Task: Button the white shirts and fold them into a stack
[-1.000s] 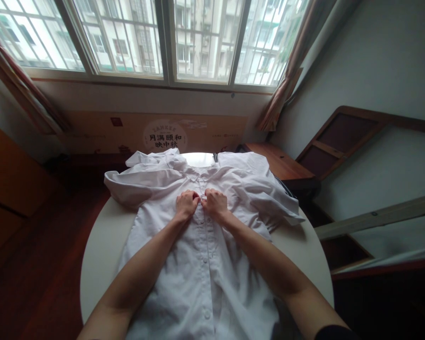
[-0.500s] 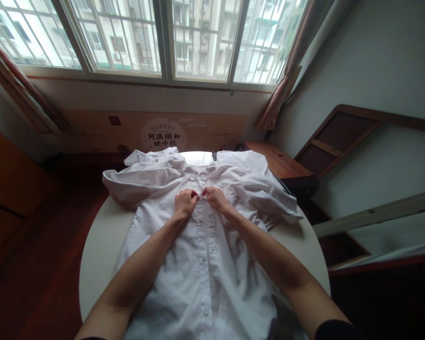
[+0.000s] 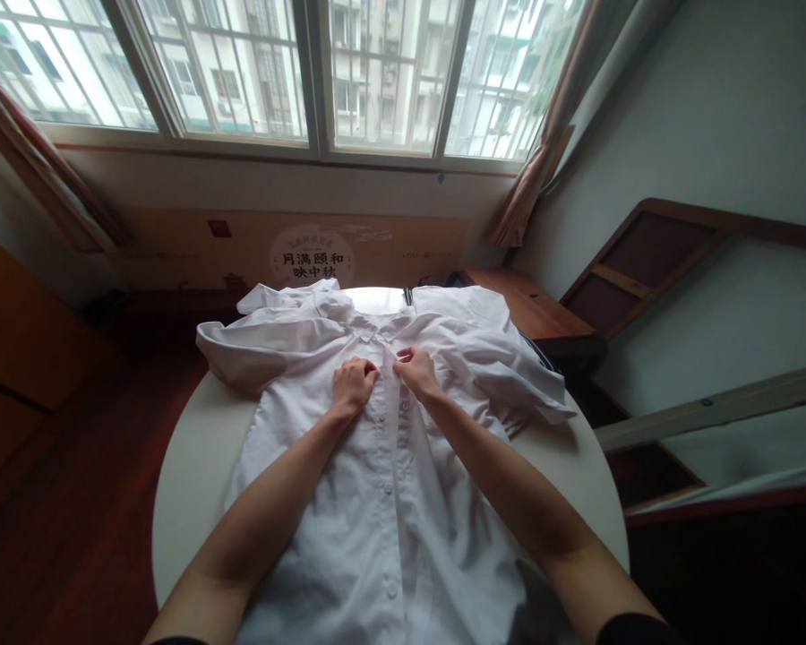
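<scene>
a white collared cloth shirt (image 3: 359, 466) is pinched by right hand (image 3: 414, 369), left hand (image 3: 355, 383) curled, grip unclear, lower round buttons (image 3: 388, 490) unfastened.

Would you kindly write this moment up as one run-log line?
left hand: curled on white shirt | right hand: at shirt's front edge, apart from left | shirt: spread on round table, buttons showing below hands
</scene>
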A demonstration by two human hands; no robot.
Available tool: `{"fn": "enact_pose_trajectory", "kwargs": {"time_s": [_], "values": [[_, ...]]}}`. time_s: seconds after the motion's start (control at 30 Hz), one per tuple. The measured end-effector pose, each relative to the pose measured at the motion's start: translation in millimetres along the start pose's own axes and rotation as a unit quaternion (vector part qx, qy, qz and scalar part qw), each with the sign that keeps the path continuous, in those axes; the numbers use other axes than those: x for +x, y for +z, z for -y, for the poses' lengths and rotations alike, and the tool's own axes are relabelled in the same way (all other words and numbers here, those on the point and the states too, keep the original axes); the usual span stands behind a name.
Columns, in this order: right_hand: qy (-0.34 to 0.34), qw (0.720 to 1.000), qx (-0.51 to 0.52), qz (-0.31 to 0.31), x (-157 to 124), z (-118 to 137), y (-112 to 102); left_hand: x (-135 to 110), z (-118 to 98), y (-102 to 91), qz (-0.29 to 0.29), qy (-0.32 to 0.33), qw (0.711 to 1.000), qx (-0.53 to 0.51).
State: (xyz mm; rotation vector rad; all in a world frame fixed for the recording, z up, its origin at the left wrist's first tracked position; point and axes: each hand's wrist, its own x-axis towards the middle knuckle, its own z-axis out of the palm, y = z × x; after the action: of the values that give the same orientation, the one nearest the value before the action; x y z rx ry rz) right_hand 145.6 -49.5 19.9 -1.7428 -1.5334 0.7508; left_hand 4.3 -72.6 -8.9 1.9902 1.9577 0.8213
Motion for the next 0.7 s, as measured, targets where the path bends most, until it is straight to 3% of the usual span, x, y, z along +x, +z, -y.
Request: {"fn": "enact_pose_trajectory", "kwargs": {"time_s": [0.13,0.23,0.37,0.57,0.7], "values": [[0.044,0.983,0.169,0.054,-2.0,-5.0,5.6,-0.1,0.1,0.1,-0.008,0.0,1.0,-0.006],[0.046,0.971,0.226,0.07,-4.7,-8.0,10.4,0.5,0.3,0.2,-0.01,-0.001,1.0,-0.017],[0.046,0.974,0.215,0.056,-9.1,-5.5,11.9,1.0,0.1,-0.1,-0.006,-0.008,1.0,-0.02],[-0.041,0.99,0.131,0.036,-13.4,-2.3,12.0,2.1,0.5,-1.6,0.008,-0.014,1.0,-0.026],[-0.05,0.994,0.098,0.027,-13.5,-6.5,15.5,3.7,2.5,-1.0,0.016,-0.012,0.999,-0.034]]}}
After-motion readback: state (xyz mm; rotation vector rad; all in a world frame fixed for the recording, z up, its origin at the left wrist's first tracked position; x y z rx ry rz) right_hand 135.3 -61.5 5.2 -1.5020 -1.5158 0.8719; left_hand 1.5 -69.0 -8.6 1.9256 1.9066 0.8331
